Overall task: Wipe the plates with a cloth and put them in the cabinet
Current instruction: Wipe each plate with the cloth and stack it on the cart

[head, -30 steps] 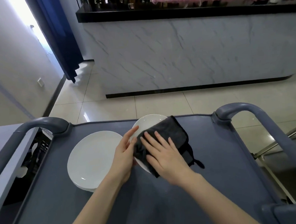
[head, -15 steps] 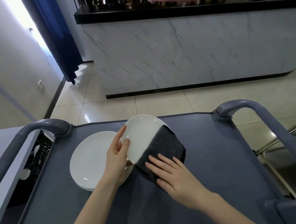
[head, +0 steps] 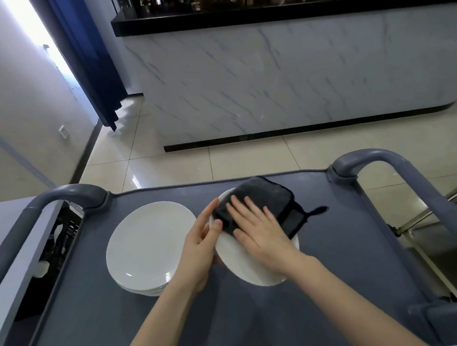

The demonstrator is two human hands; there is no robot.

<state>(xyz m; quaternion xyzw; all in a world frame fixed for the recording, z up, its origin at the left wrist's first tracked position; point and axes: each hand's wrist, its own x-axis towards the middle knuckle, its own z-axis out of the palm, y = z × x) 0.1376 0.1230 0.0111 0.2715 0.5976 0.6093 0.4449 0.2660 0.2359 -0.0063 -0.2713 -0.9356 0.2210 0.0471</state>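
A white plate [head: 249, 267] is held tilted above the grey cart top [head: 345, 246] at the centre of the frame. Its left rim is gripped by the left hand [head: 199, 243], the thumb laid on the upper face and the fingers curled behind, out of sight. A dark grey cloth [head: 266, 200] is pressed flat against the plate's upper part by the right hand [head: 262, 232], whose fingers are spread and extended rather than closed around anything. Most of the plate's upper face is covered by the cloth and that hand, so only its lower arc and a sliver of left edge can be seen. A small loop of the cloth is seen hanging off to the right.

Left of centre, a stack of white plates [head: 149, 245] is set on the cart; their number cannot be counted, only thin rims being visible at the lower edge. At the far left, a dark rack [head: 64, 234] below the cart handle [head: 39, 212] is largely hidden and its contents are indistinct. The marble-patterned counter [head: 283, 77] fills the upper frame; items on its top are cut off.
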